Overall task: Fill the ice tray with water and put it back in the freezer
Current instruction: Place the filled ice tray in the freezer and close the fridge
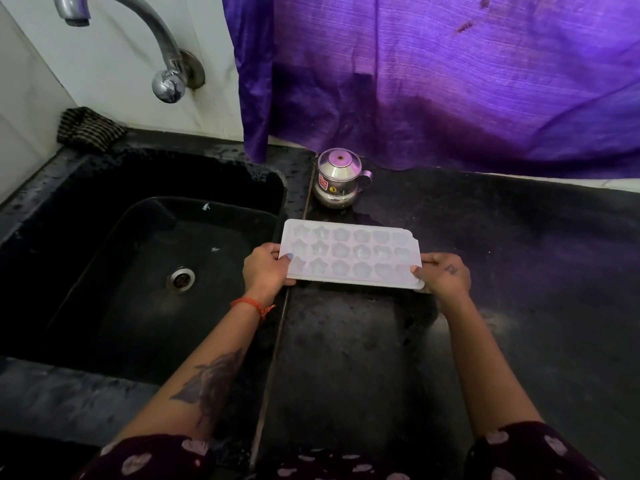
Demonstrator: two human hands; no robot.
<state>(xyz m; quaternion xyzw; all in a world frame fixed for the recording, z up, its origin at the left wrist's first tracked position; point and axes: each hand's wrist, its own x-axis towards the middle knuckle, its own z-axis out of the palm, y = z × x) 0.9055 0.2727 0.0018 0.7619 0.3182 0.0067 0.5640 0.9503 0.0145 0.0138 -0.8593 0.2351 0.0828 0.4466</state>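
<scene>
**A:** Starting closest to you – your dark sleeves (533, 445) with pale blotches are cut off by the bottom edge, so nothing past the elbows shows. Your left hand (265, 270) pinches the left end of the ice tray (349, 254), thumb on top; the fingers under it are hidden. There's a red thread (251, 304) tied on that wrist.

**B:** And your right hand (445, 273)?

**A:** It grips the tray's right end the same way, thumb over the near corner. The tray is level over the dark counter (346, 358), just right of the black sink (149, 271) – can't tell if it touches the counter or floats just above it. Also can't make out whether the moulded cells hold water; they're too pale and blurry.

**B:** Farther back?

**A:** A small steel pot (337, 178) with a lid stands behind the tray, label too small to read. Beyond it hangs a purple curtain (433, 81), running out of frame. The tap (138, 39) curves above the sink, a striped cloth (88, 129) sits in the corner.
</scene>
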